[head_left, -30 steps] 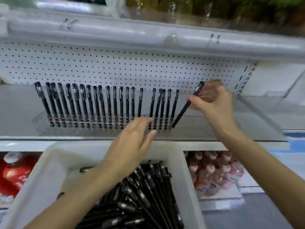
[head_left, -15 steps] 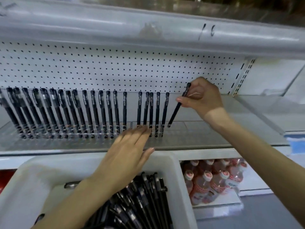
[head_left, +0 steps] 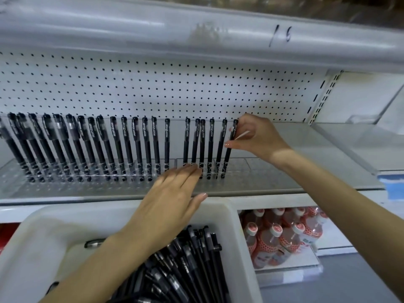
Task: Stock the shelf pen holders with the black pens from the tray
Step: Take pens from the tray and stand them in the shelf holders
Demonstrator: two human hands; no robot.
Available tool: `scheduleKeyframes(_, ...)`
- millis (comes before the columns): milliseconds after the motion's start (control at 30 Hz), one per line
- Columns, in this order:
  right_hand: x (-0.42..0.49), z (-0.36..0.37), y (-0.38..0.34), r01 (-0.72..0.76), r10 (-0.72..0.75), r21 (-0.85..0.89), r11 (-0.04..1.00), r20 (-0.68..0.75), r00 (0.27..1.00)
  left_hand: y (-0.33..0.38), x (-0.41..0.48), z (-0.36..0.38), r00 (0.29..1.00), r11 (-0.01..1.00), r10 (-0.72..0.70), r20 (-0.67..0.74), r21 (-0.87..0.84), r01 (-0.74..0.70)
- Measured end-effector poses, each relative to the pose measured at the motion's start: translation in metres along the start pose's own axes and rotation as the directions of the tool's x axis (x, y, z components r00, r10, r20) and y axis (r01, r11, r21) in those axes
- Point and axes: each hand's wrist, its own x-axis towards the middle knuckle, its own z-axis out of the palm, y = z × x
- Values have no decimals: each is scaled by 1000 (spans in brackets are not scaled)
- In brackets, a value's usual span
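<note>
Tilted a moment ago, the black pen (head_left: 229,155) now stands nearly upright at the 3 o'clock end of the row in the clear pen holder (head_left: 251,168), pinched by the right hand (head_left: 259,138); the left hand (head_left: 172,204) lies flat, fingers straight, before the holder; at 6 o'clock the white tray (head_left: 239,241) holds loose black pens (head_left: 196,261)

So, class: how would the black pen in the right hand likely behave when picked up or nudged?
The pen looks slim and straight, so probably stiff and light; the right hand merely pinches it. Its round barrel would likely roll if laid flat. Standing in the clear holder it leans, so a nudge might tilt it.
</note>
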Motion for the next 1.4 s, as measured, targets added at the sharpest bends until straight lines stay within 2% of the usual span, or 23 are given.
scheduleKeyframes(133, -11, -4, -1, -46, 46, -14, 999, 3, 999, 0, -5, -4, 999, 995, 11, -46, -101, -16)
scheduleKeyframes(333, -44, -4, -7, -60, 58, -11, 998, -118, 991, -4, -25, -21, 998, 991, 5, -64, -136, -14)
scheduleKeyframes(500, -78, 14, -26, -11, 13, -85, 996, 26, 1000, -16, -61, -42, 996, 983, -58, -65, -179, 46)
scheduleKeyframes(667, -100, 59, -59, 63, -56, -27, 998, 200, 978, -42, -117, -58, 987, 967, -154, -34, -210, 144)
scheduleKeyframes(800, -111, 115, -74, 98, -83, -23, 995, 368, 926, -64, -166, -62, 967, 942, -254, -4, -227, 246)
scheduleKeyframes(1000, -124, 187, -76, 143, -102, -24, 989, 584, 806, -88, -214, -56, 902, 853, -430, 21, -318, 414)
scheduleKeyframes(1100, -129, 199, -78, 153, -106, -18, 988, 639, 762, -87, -221, -53, 891, 831, -453, 20, -354, 430)
scheduleKeyframes(1267, -134, 208, -83, 233, -103, -66, 970, 761, 640, -91, -224, -49, 877, 782, -480, 11, -447, 434)
scheduleKeyframes(1400, -136, 223, -87, 248, -66, -101, 963, 809, 585, -92, -224, -47, 868, 750, -497, 21, -492, 442)
